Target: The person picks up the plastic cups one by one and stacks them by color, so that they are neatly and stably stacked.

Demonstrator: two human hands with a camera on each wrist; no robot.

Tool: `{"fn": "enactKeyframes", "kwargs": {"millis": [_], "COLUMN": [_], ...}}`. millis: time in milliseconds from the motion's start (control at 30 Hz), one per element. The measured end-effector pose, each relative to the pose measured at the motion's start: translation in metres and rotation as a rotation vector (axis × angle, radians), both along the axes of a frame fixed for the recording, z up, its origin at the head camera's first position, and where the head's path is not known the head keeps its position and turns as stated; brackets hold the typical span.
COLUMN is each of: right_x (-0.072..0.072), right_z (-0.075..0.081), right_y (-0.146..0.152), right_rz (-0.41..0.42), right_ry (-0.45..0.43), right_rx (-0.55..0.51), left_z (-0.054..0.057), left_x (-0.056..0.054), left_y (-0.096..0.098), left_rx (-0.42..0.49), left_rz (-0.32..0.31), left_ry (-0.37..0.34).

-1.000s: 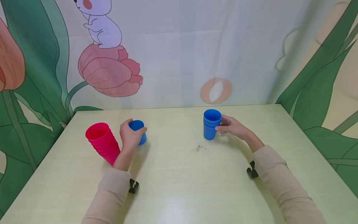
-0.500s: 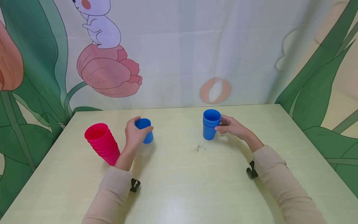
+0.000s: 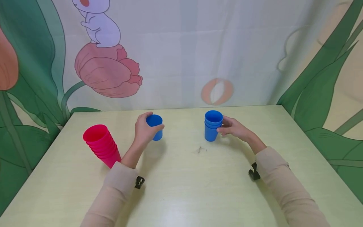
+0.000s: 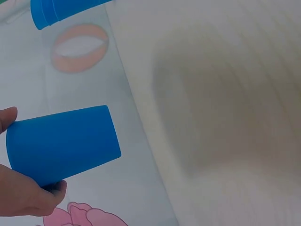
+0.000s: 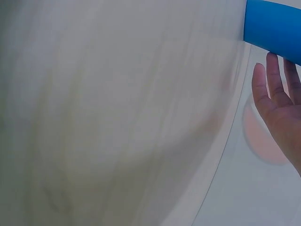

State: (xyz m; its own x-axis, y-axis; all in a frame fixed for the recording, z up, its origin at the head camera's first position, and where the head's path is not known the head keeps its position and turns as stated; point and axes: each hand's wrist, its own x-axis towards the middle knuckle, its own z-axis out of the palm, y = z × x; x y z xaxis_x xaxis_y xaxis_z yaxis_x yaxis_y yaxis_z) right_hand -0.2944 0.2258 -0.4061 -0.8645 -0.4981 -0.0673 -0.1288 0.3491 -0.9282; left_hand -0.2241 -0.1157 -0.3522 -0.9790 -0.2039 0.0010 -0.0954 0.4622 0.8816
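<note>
My left hand (image 3: 144,129) holds a single blue cup (image 3: 157,135) upright, thumb on the near side and fingers round the far side. In the left wrist view this blue cup (image 4: 66,143) appears raised off the table. Farther right, a nested stack of blue cups (image 3: 210,132) stands on the table. My right hand (image 3: 235,129) holds the stack's right side, its thumb in front and other fingers partly hidden behind. The right wrist view shows several fingers of the right hand (image 5: 282,99) reaching up to the blue stack (image 5: 273,28); the thumb is out of sight there.
A leaning stack of red cups (image 3: 103,145) sits on the pale table (image 3: 181,189), beside my left forearm. Small dark marks (image 3: 200,149) lie in front of the blue stack. Behind the far edge hangs a printed curtain (image 3: 170,56).
My left hand has carried the single blue cup to the right and slightly away from me, up off the table. The right hand and the blue stack have stayed in place.
</note>
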Motion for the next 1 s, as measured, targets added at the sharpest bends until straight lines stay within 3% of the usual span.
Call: {"fn": "enactKeyframes", "kwargs": {"millis": [533,1000], "right_x": [-0.001,0.000], "right_z": [0.002,0.000], "right_y": [-0.002,0.000], "right_rz": [-0.026,-0.001], "right_ry": [-0.012,-0.015], "right_rx": [0.014,-0.011], "left_z": [0.023,0.045], "left_x": [-0.007,-0.013], "left_y": [0.025,0.045], "left_rx": [-0.035,-0.045], "left_rz": [-0.117,-0.191], "left_ry": [0.058,0.119]}}
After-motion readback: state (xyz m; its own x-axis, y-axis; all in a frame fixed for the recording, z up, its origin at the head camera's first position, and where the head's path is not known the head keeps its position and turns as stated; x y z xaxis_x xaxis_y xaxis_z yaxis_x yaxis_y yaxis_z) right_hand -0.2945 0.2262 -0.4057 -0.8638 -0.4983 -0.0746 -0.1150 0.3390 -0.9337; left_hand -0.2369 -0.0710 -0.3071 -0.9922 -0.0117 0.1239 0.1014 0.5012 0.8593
